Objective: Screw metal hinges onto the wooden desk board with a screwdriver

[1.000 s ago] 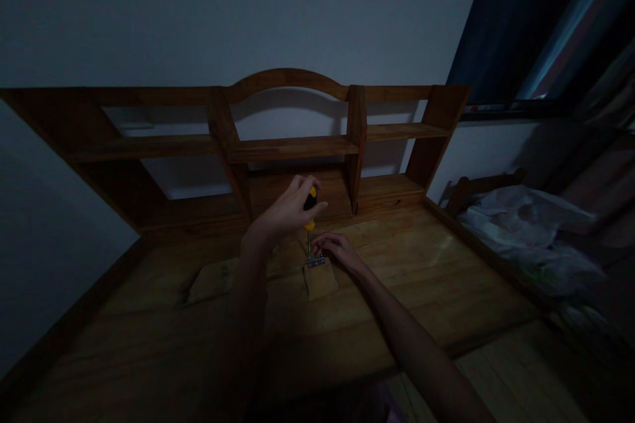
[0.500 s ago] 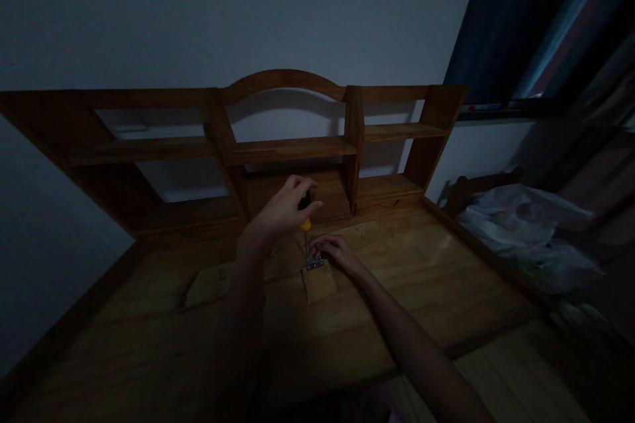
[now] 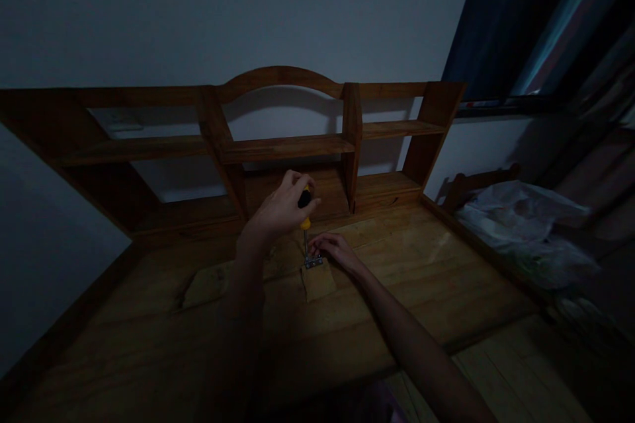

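My left hand (image 3: 285,205) is wrapped from above round the black and yellow handle of a screwdriver (image 3: 305,223). The screwdriver stands nearly upright, and its shaft comes down to the left end of a small metal hinge (image 3: 313,263). Under the hinge's near side lies a small flat piece of wood (image 3: 319,283), on the desk top. From the right, my right hand (image 3: 335,250) has its fingers closed at the hinge's far edge; the fingertips partly cover it. Dim light hides the screw tip.
The wooden desk (image 3: 421,264) carries a shelf unit (image 3: 288,149) along its back, against the wall. Another flat wooden piece (image 3: 206,283) lies left of my left forearm. White plastic bags (image 3: 520,211) sit beyond the desk's right edge.
My left fingers have shifted slightly on the screwdriver handle, so more of its black and yellow shows. The right hand and the hinge stay in place; the view has moved a little.
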The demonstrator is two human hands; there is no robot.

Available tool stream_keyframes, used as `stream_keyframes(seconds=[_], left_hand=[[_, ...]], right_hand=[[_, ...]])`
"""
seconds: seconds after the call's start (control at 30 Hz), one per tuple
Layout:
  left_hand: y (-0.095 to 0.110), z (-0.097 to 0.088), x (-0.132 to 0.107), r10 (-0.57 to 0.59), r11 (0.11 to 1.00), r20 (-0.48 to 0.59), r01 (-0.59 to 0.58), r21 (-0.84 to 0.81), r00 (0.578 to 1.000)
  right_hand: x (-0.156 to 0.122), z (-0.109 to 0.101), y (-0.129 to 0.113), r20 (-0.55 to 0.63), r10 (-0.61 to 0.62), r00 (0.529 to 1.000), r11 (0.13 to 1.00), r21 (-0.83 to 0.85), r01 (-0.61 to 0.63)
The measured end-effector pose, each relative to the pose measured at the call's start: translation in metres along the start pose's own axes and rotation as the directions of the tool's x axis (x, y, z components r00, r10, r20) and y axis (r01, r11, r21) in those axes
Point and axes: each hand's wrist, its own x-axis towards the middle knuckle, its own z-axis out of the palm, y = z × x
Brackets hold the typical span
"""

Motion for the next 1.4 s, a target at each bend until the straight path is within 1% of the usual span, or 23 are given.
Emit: stream_keyframes(seconds=[0.07,0.13,0.23,0.37,0.43,0.57,0.67,0.77,0.9,1.0,1.1,1.17,1.3,1.4], left_hand=[[0.001,-0.001,-0.001,0.008,1.0,0.032,-0.007,-0.023,0.999],[0.001,-0.003,-0.002,0.044,0.998,0.076,-0.04,-0.055,0.996],[0.0,-0.005,-0.003,0.086,0.993,0.101,-0.078,-0.085,0.991],[-0.003,-0.004,-0.003,0.029,0.999,0.053,-0.027,-0.048,0.998],[-0.004,-0.004,-0.004,0.01,0.999,0.055,-0.008,-0.031,0.998],[-0.004,-0.006,-0.007,0.078,0.995,0.106,-0.07,-0.071,0.991],[-0.003,-0.007,-0.007,0.095,0.993,0.087,-0.089,-0.076,0.992],[-0.003,-0.007,-0.005,0.072,0.997,0.047,-0.071,-0.023,0.996],[-0.001,-0.009,-0.004,0.043,0.999,0.034,-0.044,0.03,0.998],[0.001,-0.01,-0.006,0.02,0.999,0.029,-0.021,0.034,0.999],[0.001,-0.01,-0.008,-0.013,1.0,0.047,0.013,0.005,0.999],[0.001,-0.011,-0.009,-0.004,1.0,0.064,0.005,-0.019,0.998],[-0.002,-0.012,-0.007,0.073,0.997,0.067,-0.071,-0.038,0.995],[-0.001,-0.013,-0.005,0.048,0.999,0.054,-0.048,-0.005,0.997]], right_hand=[[0.0,-0.001,0.001,0.004,-0.008,1.0,1.0,-0.001,0.008],[-0.001,-0.001,0.001,0.007,-0.014,1.0,1.0,-0.009,0.014],[0.0,-0.002,0.002,0.006,-0.01,1.0,0.999,-0.033,0.01],[0.0,-0.001,0.0,-0.002,0.001,1.0,0.999,-0.045,-0.001],[0.0,-0.001,0.0,0.003,-0.009,1.0,0.998,-0.057,0.009],[0.0,-0.001,0.001,0.011,-0.03,0.999,0.998,-0.047,0.03],[0.0,-0.002,0.004,0.014,-0.043,0.999,0.999,-0.022,0.043],[0.001,-0.002,0.007,0.013,-0.037,0.999,0.999,-0.021,0.037],[0.001,-0.003,0.006,0.021,-0.031,0.999,0.999,-0.043,0.032],[0.001,-0.003,0.005,0.022,-0.037,0.999,0.998,-0.049,0.038],[0.001,-0.004,0.006,0.024,-0.04,0.999,0.999,-0.036,0.041],[0.001,-0.004,0.006,0.021,-0.035,0.999,0.999,-0.036,0.036],[0.0,-0.003,0.005,0.005,-0.014,1.0,0.999,-0.042,0.014],[0.0,-0.002,0.003,0.008,-0.015,1.0,0.999,-0.042,0.015]])
